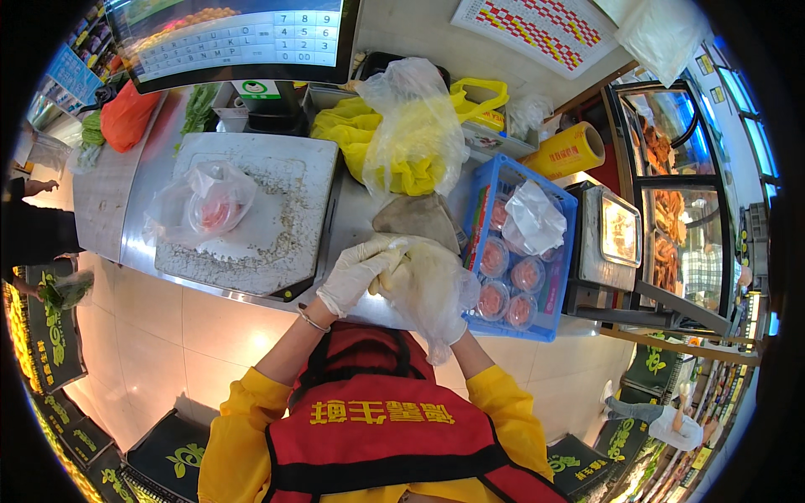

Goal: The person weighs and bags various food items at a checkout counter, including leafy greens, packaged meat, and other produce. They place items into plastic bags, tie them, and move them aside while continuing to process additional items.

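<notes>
My left hand, in a white glove, pinches the top edge of a clear plastic bag above the counter's front edge. On the bag's right side is my right hand, mostly hidden by the film; how its fingers lie cannot be made out. Pale shapes show through the bag, not clear enough to name. Just behind it lies a grey-brown cloth. To the left, a bagged round tub of pink food rests on the worn weighing plate of a scale.
A blue plastic basket of lidded pink-food tubs stands at right, near a cling film roll. Yellow plastic bags lie behind. A touch screen overhangs the back left. A person at far left holds bagged greens; another is at lower right.
</notes>
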{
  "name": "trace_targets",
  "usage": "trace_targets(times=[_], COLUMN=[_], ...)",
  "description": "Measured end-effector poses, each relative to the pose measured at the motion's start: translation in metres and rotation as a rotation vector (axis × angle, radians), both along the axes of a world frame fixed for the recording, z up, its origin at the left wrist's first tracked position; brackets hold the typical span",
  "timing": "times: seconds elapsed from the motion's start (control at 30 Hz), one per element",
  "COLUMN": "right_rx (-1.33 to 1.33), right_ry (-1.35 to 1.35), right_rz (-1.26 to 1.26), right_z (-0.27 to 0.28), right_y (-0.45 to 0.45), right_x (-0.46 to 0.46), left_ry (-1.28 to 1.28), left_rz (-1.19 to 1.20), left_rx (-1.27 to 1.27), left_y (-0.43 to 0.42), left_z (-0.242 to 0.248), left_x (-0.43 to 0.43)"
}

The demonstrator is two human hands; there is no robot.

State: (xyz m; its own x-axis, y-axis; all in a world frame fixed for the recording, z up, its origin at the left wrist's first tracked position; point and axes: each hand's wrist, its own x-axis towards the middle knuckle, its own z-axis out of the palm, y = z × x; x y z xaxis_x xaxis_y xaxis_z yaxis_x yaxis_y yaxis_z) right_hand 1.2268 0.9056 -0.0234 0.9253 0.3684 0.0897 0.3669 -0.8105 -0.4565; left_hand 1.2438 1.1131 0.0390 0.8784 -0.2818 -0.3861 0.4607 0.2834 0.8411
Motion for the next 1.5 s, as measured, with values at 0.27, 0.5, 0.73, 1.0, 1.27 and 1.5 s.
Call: trace_targets(times=[0.27, 0.5, 0.73, 1.0, 1.27, 1.5], right_rx=[-0.078, -0.093, 0.043, 0.027, -0.065, 0.32], right_ry=[-0.029, 0.046, 0.313, 0.262, 0.177, 0.346], right_rz=[0.014, 0.017, -0.161, -0.25, 0.26, 0.647], right_z=[0.016, 0.015, 0.11, 0.247, 0.313, 0.252], right_y=[0.004, 0.001, -0.003, 0.029, 0.163, 0.294], right_x=[-0.006, -0.002, 0.014, 0.04, 0.071, 0.079], left_ry=[-0.004, 0.027, -0.068, -0.577, -0.477, -0.302], left_rz=[0.017, 0.028, 0.058, 0.42, 1.298, 1.3], left_rx=[-0.021, -0.058, 0.089, 0.62, 1.145, 0.789], left_y=[0.0, 0.001, 0.005, 0.051, 0.182, 0.211], left_z=[-0.003, -0.005, -0.007, 0.052, 0.07, 0.017], left_x=[-0.001, -0.001, 0.0, -0.038, -0.051, -0.046])
